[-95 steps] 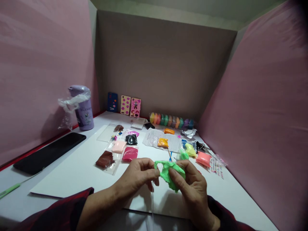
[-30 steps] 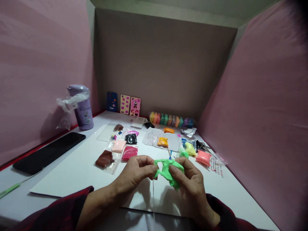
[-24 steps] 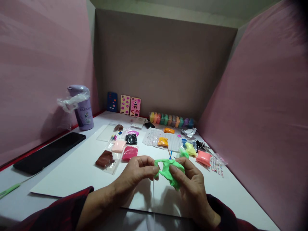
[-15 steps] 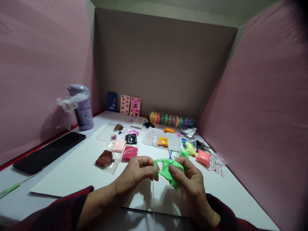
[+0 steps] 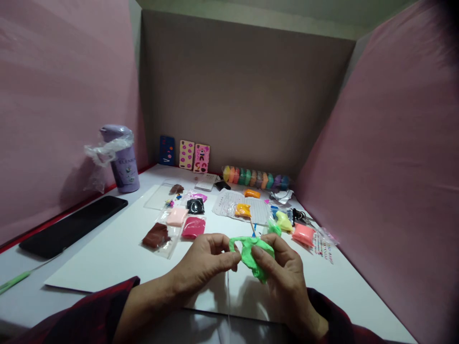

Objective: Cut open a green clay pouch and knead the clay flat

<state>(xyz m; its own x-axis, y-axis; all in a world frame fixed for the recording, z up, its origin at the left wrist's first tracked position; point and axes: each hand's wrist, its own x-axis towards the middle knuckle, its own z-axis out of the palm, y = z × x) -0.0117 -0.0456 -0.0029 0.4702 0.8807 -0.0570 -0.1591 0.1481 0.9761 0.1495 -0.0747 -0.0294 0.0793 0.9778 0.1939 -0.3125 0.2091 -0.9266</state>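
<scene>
A bright green piece of modelling clay (image 5: 254,258), thin and uneven at its edges, is held up over the white board between both hands. My left hand (image 5: 202,260) pinches its left end with thumb and fingers, beside an opening in the clay. My right hand (image 5: 287,274) grips the right part, thumb pressed on the near face and fingers behind. Whether anything backs the clay is hidden. Just beyond it lie a smaller green clay lump (image 5: 274,228) and a thin stick (image 5: 252,224).
Bagged clay in brown (image 5: 157,236), red (image 5: 193,228), black (image 5: 195,206) and coral (image 5: 303,234) lies around. A purple bottle (image 5: 125,165) and black phone (image 5: 75,224) are left. Decorated phone cases (image 5: 187,155) lean at the back near a row of coloured clay packs (image 5: 255,177).
My left thumb has slid slightly right and now covers the clay strip below the opening. My right hand has barely moved.
</scene>
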